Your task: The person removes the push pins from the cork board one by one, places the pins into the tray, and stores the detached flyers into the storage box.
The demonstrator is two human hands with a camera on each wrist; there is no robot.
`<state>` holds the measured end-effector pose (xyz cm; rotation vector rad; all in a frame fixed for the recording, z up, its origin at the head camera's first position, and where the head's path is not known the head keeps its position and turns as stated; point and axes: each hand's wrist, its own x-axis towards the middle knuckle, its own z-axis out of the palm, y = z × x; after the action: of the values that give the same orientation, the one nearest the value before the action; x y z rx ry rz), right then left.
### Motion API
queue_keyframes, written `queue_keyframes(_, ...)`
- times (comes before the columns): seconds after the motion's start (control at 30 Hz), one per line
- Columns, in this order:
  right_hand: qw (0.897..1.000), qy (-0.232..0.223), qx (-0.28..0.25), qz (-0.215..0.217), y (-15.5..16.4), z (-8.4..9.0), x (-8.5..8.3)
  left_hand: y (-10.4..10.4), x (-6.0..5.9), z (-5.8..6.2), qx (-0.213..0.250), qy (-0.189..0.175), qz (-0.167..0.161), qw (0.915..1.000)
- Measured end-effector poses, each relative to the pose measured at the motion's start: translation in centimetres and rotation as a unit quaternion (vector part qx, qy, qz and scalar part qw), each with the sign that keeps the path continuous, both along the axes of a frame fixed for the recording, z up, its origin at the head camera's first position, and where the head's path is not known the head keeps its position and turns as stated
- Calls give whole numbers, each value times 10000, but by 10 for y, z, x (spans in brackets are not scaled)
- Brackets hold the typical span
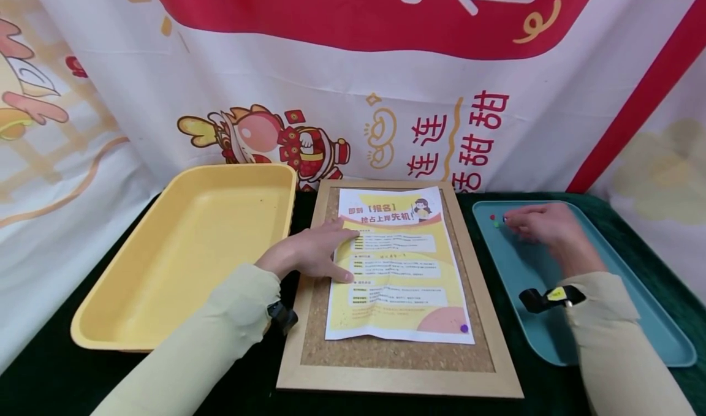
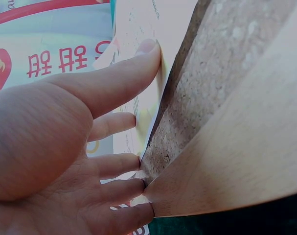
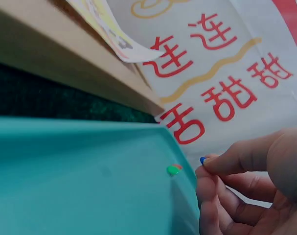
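Observation:
A yellow printed flyer (image 1: 398, 263) lies on a cork board (image 1: 386, 348) with a wooden frame. A purple pushpin (image 1: 464, 328) sits in its lower right corner. My left hand (image 1: 314, 252) lies flat on the flyer's left edge, fingers straight, pressing the paper (image 2: 138, 73) to the cork (image 2: 202, 88). My right hand (image 1: 537, 223) is over the far end of the teal tray (image 1: 634, 318), where it pinches a blue pushpin (image 3: 203, 160) between thumb and fingertips. A red pin (image 1: 492, 217) and a green pin (image 3: 173, 170) lie in the tray's corner beside it.
An empty yellow tray (image 1: 182, 250) stands left of the board. A dark green cloth (image 1: 551, 379) covers the table. A printed white and red banner (image 1: 353, 79) hangs close behind everything.

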<state>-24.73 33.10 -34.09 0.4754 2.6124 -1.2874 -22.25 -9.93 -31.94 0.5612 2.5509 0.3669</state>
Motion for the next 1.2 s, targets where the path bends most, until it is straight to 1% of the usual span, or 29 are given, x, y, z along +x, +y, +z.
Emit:
queue_keyframes(0.37,9996,-275,37,114,9,-9,-9,-1,0,2,-33,-10,71,10000)
queue_keyframes(0.6,9993,-334,133,-37,4,-12,-11,-3,2,4,-31,-7,144,9999)
queue_keyframes(0.7,9994,-307,159,62,5,-10,-10,-3,2,5,-48,0,164,9999)
queue_keyframes(0.93,9987,-294,290,303,10,-9,-2,1,0,3,1,17,-5,10000)
queue_keyframes(1.2,9982,-248,368,397,8,-13,1,1,3,4,47,-59,61,10000)
